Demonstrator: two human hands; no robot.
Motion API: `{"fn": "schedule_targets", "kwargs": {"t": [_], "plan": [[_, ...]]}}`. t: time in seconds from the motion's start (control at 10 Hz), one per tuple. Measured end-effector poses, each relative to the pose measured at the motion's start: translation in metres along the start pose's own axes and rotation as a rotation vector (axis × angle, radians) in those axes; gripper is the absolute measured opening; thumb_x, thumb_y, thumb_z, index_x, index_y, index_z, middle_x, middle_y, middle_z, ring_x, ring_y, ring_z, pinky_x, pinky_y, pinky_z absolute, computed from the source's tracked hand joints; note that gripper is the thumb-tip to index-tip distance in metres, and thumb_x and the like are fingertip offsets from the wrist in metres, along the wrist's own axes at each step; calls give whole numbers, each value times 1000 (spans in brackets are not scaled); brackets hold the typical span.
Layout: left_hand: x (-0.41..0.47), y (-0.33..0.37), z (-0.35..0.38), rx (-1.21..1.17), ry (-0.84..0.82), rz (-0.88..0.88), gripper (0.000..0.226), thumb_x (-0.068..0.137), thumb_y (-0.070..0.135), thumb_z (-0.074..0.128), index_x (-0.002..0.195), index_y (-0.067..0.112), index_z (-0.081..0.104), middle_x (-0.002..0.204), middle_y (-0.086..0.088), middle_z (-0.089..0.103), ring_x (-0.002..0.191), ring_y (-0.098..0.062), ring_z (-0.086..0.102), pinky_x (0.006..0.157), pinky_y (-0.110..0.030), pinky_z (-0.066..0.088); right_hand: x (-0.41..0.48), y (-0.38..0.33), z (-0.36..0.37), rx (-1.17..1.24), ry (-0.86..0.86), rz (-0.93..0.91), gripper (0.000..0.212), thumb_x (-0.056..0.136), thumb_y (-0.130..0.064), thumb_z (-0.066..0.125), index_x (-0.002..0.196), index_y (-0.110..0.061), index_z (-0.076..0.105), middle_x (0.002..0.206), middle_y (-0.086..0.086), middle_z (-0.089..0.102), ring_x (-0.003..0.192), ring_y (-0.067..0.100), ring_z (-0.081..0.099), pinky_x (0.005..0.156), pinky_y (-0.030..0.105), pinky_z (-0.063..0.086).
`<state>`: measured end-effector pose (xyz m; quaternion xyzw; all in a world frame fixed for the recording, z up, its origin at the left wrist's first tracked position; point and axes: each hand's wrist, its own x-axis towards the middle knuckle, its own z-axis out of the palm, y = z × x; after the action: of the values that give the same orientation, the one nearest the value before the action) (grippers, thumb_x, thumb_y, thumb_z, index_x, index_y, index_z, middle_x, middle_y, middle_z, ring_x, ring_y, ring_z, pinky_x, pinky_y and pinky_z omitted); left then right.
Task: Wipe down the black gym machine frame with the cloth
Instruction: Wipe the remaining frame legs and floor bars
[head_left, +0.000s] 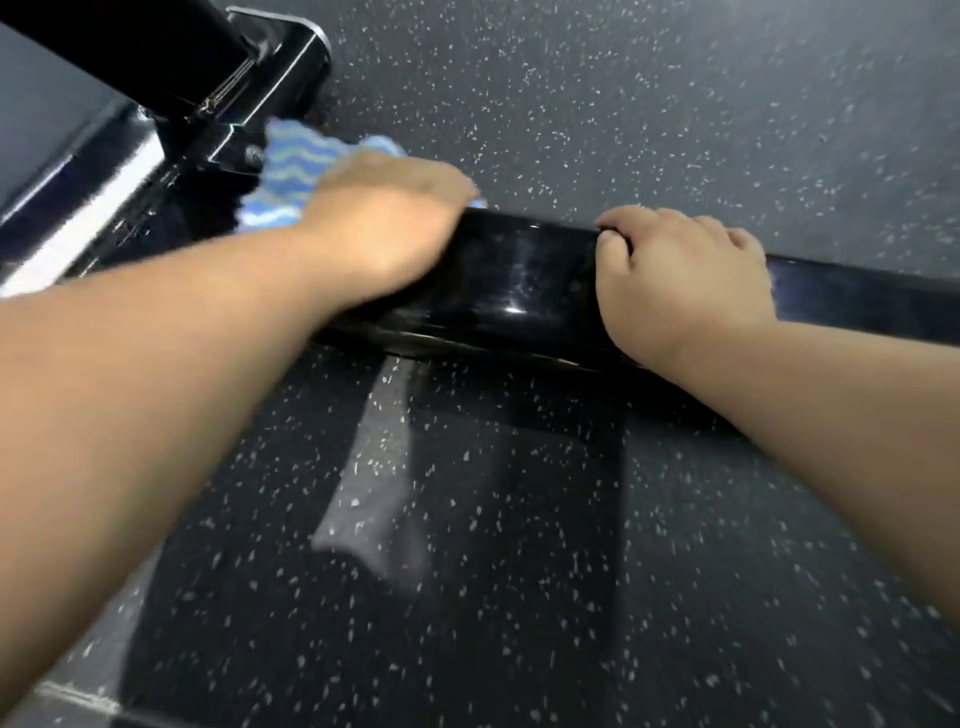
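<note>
A glossy black frame bar (524, 280) of the gym machine runs low across the floor from upper left to right. A blue cloth (291, 171) with wavy pale stripes lies on the bar near the bolted joint. My left hand (384, 218) lies over the cloth and presses it onto the bar; the hand is motion-blurred, and its fingers curl over the far edge. My right hand (680, 275) grips the bar further right, fingers curled over its top edge.
A thick black upright and bracket (223, 67) rise from the bar at the upper left. Dark speckled rubber flooring (623, 104) spreads on both sides of the bar. A pale floor seam shows at the bottom left.
</note>
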<state>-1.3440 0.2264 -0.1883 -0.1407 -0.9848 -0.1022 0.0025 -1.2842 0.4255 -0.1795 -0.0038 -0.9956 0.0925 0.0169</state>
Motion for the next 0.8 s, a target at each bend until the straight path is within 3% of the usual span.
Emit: {"fn": "schedule_targets", "kwargs": {"t": [0.1, 0.2, 0.3, 0.4, 0.5, 0.6, 0.7, 0.8], "plan": [[-25, 35, 6, -228, 82, 124, 39, 99, 29, 33, 129, 32, 57, 139, 8, 53, 129, -15, 39, 108, -23, 22, 1, 1, 0, -20, -11, 11, 39, 96, -32, 26, 121, -29, 56, 125, 4, 58, 116, 30, 47, 103, 43, 28], [-55, -2, -2, -74, 91, 152, 50, 101, 31, 24, 149, 21, 33, 160, -3, 18, 145, -22, 19, 116, -30, 12, 0, 1, -2, -26, -16, 4, 41, 96, -32, 25, 124, -30, 55, 125, 5, 58, 117, 32, 47, 104, 44, 27], [-89, -56, -9, -6, 67, -36, 65, 95, 44, 14, 151, 13, 26, 160, -16, 11, 146, -29, 15, 119, -41, 15, -6, -2, -4, -34, -39, -3, 42, 97, -32, 25, 129, -29, 52, 128, 6, 56, 119, 32, 45, 107, 47, 26], [-119, -37, -8, -177, 190, -169, 42, 100, 33, 39, 135, 15, 53, 154, -7, 32, 140, -22, 31, 111, -24, 23, -6, -10, -8, -136, -79, 0, 41, 97, -28, 24, 132, -23, 45, 130, 9, 54, 122, 34, 44, 114, 51, 18], [-136, -23, 2, -370, 507, -554, 29, 94, 21, 56, 122, 15, 60, 138, -4, 40, 123, -17, 45, 93, -8, 23, -3, -26, -8, -165, -176, 56, 39, 99, -30, 20, 131, -17, 38, 132, 16, 51, 125, 37, 43, 115, 53, 9], [-127, -27, -5, -640, 658, -1091, 32, 95, 21, 52, 127, 13, 49, 136, -10, 35, 96, -19, 47, 76, -12, 27, -3, -31, 0, -145, -122, 103, 44, 98, -36, 18, 131, -21, 42, 136, 16, 46, 129, 37, 37, 115, 52, 16], [-109, -26, -16, -870, 570, -1271, 37, 99, 23, 46, 132, 8, 47, 137, -15, 45, 104, -22, 52, 80, -15, 34, -2, -32, 4, -163, -69, 99, 45, 96, -37, 18, 127, -21, 47, 131, 17, 50, 125, 38, 40, 112, 52, 21], [-102, -14, -13, -1094, 487, -1234, 36, 101, 18, 42, 132, 2, 50, 137, -13, 52, 108, -20, 59, 70, -18, 48, -1, -33, 4, -145, -51, 98, 45, 96, -38, 20, 126, -22, 49, 130, 17, 51, 124, 39, 41, 112, 51, 22]]}}
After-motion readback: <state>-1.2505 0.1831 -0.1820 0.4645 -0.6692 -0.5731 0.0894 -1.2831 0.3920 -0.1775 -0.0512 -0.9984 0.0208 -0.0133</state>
